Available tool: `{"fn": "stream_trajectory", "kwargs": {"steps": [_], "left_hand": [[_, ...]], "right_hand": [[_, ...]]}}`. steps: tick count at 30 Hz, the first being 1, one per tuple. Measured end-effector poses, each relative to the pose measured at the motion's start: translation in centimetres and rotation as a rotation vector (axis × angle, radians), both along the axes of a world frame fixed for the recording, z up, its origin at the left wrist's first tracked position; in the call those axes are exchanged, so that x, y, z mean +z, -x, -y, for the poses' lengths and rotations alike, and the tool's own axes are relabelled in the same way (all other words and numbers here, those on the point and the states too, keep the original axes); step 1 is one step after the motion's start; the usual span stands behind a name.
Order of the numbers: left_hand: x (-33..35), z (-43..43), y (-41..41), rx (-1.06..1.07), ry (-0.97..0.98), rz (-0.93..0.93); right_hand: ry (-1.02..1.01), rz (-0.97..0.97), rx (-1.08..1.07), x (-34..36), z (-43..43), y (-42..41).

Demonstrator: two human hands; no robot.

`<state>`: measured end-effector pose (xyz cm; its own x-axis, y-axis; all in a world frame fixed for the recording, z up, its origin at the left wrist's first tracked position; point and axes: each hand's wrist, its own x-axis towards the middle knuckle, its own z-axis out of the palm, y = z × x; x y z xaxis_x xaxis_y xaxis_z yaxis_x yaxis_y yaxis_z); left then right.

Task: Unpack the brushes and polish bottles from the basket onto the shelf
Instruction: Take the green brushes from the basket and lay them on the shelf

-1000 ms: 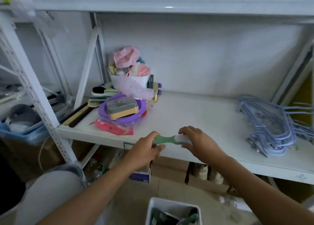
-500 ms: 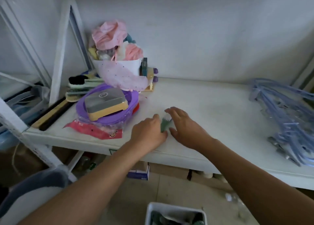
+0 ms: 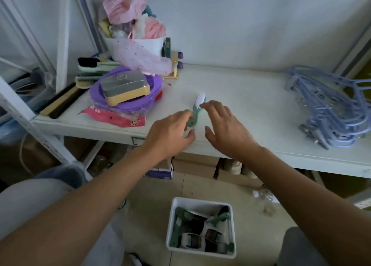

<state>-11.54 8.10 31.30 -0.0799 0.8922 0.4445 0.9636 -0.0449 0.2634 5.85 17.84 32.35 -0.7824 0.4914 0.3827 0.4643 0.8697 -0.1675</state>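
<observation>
A small green brush (image 3: 196, 110) with white bristles lies on the white shelf (image 3: 241, 97), handle toward me. My left hand (image 3: 170, 134) hovers just left of the handle, fingers loosely bent, holding nothing. My right hand (image 3: 224, 127) is spread flat just right of the brush, also holding nothing. Below on the floor stands the white basket (image 3: 200, 226), holding several green brushes and polish bottles.
At the shelf's left stand a purple ring with a grey and tan box (image 3: 125, 87), a red packet (image 3: 114, 118), brushes (image 3: 90, 64) and a white tub of pink items (image 3: 134, 44). Blue hangers (image 3: 329, 105) lie at the right. Cardboard boxes sit under the shelf.
The green brush, held in both hands at the shelf's edge, was set down on the shelf. Both hands have let go and drawn back to either side of it.
</observation>
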Motion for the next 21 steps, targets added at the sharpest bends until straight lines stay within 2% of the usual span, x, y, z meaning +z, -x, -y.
{"fn": "stream_trajectory", "kwargs": {"steps": [3, 6, 9, 12, 15, 21], "left_hand": [[-0.9, 3.3, -1.3, -0.024, 0.067, -0.100], [-2.5, 5.9, -1.6, 0.055, 0.226, -0.202], [-3.7, 7.3, -0.9, 0.159, 0.436, -0.179], [-4.3, 7.3, -0.7, 0.136, 0.591, -0.169], [-4.4, 6.3, -1.1, 0.081, 0.658, -0.183], [-4.5, 4.0, -2.0, -0.061, 0.819, -0.297]], "right_hand": [[-0.102, 0.097, 0.057, -1.5, 3.1, -2.2], [-0.158, 0.141, 0.120, -4.0, 5.8, -3.5], [-0.082, 0.364, 0.187, -7.7, 7.6, -3.9], [0.164, 0.696, 0.099, -12.1, 8.3, -4.3], [0.243, 0.973, -0.021, -16.9, 8.4, -5.4], [0.219, 1.017, -0.258, -24.5, 7.8, -8.5]]}}
